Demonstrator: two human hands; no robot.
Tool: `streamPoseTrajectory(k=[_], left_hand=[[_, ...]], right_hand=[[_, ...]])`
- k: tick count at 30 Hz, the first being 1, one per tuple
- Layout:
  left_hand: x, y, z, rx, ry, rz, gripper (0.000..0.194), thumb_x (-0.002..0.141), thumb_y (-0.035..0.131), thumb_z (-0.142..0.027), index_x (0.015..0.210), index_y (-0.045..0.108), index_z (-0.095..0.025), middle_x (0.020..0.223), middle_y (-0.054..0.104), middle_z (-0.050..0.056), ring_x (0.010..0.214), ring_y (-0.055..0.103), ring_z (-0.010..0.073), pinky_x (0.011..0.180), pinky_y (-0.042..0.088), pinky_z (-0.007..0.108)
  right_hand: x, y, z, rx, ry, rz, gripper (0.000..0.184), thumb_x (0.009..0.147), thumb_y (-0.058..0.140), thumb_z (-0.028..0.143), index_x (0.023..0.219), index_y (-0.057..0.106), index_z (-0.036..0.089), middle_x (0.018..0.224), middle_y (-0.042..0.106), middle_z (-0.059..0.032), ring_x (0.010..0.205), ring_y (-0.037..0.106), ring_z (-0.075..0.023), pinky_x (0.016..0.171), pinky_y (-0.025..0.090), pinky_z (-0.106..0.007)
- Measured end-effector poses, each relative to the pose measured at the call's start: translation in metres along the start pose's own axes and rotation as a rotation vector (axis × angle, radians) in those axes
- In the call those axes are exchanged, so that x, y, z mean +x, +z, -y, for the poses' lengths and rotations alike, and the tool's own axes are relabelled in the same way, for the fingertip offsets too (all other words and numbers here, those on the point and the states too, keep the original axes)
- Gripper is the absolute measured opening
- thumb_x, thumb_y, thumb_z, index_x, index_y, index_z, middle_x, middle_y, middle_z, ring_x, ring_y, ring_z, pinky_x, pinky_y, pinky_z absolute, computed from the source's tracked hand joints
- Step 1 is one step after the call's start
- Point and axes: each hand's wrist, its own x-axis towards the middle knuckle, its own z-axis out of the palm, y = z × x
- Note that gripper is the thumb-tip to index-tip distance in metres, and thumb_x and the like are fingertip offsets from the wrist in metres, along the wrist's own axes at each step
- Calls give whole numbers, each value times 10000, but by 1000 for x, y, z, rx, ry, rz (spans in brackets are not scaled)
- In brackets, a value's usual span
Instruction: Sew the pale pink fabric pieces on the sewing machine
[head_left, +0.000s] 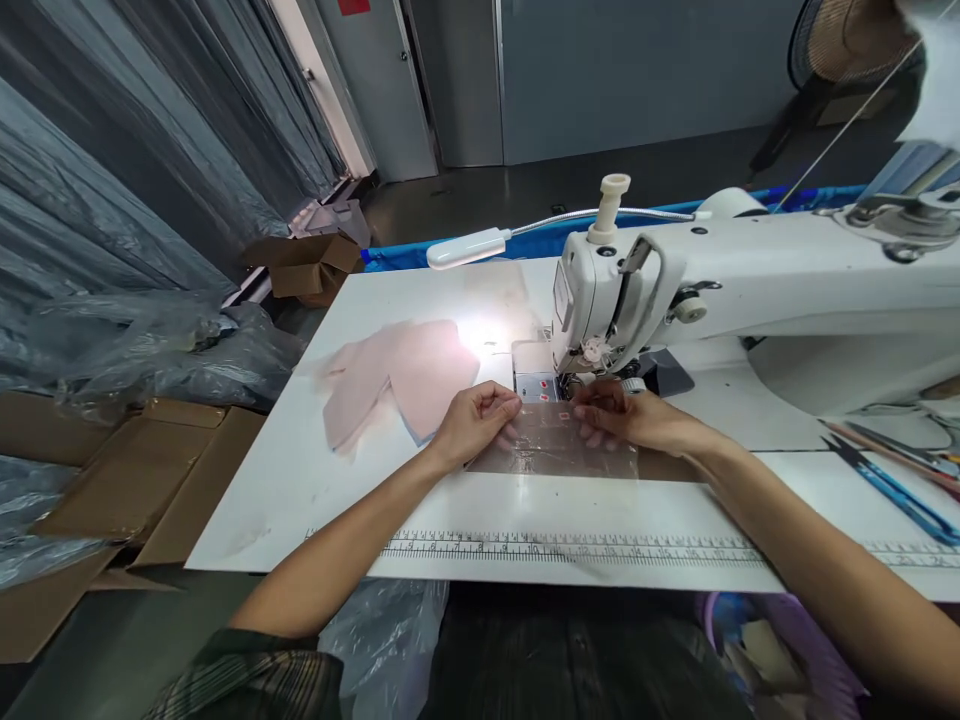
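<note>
ur L hand (480, 420) and R hand (622, 412) are apart, one on each side of the needle area, thumb + fingers pinched on the brownish see-thru sheet (559, 455). Can see ur fingertips thru it tbh. Sheet's flat on the white table (300, 500), top edge right by the presser foot of the sewing machine (637, 285). Pink fabric (409, 375) is off to ur L, lit by the lamp (469, 248); blue-handled tool (896, 490) far R, nr the printed ruler (570, 548).
</note>
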Motion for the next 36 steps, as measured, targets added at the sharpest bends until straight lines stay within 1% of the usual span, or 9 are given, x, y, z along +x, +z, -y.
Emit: streamPoseTrajectory(k=[4,9,14,20,25,28,31,33,36], left_hand=[[-5,2,-3,-191,11,-111,323,743,789,-397,852,652,-125,834,705,41,725,706,148,721,620,285],[-6,5,-12,-507,-47,-144,272,693,844,-228,806,621,-122,1062,709,82,966,709,194,1003,533,352],[-6,4,-12,-673,-86,-83,302,718,826,-190,784,535,-142,1142,692,105,1071,682,256,1044,500,439],[-3,6,-9,-616,-97,-114,338,709,838,-218,819,526,-146,994,726,101,990,711,246,1028,506,446],[-8,6,-15,-458,-109,-48,393,696,851,-314,819,516,-148,1019,734,125,961,718,259,971,536,456],[-30,6,-31,-228,-160,93,366,751,805,-353,831,511,-151,962,745,109,847,737,224,835,598,386],[-55,5,-48,16,-277,362,333,809,738,-393,825,503,-158,885,744,97,728,738,213,616,608,305],[-62,5,-54,119,-311,454,333,834,690,-446,866,506,-171,851,734,79,696,731,211,542,589,286],[-50,4,-50,313,-171,338,386,824,660,-515,975,518,-190,777,702,32,593,689,188,441,529,260]], right_hand=[[4,6,-8,83,-64,-137,545,748,705,656,883,597,140,695,657,-47,586,637,-131,485,506,-204],[3,8,-9,131,-62,-187,550,734,697,681,828,626,144,740,681,-62,623,650,-147,540,532,-231],[2,13,-7,206,-46,-265,573,674,734,697,812,636,149,768,687,-70,653,655,-163,594,555,-258],[5,18,-10,208,-77,-290,586,678,705,726,817,615,164,745,674,-68,650,649,-181,622,562,-300],[-6,14,-5,-4,-113,-83,461,736,761,544,956,630,160,873,694,-65,800,658,-179,710,548,-282],[-35,3,1,-102,-26,278,346,782,756,400,980,629,145,882,700,-60,802,668,-163,705,544,-261],[-64,-12,2,52,91,597,315,787,752,361,950,612,131,838,693,-48,761,685,-147,698,554,-247],[-72,-22,-1,133,101,623,349,777,758,386,964,614,128,838,688,-45,729,688,-139,666,556,-238],[-61,-28,-7,91,9,347,357,784,742,405,975,627,126,861,692,-59,704,682,-139,589,532,-216]])
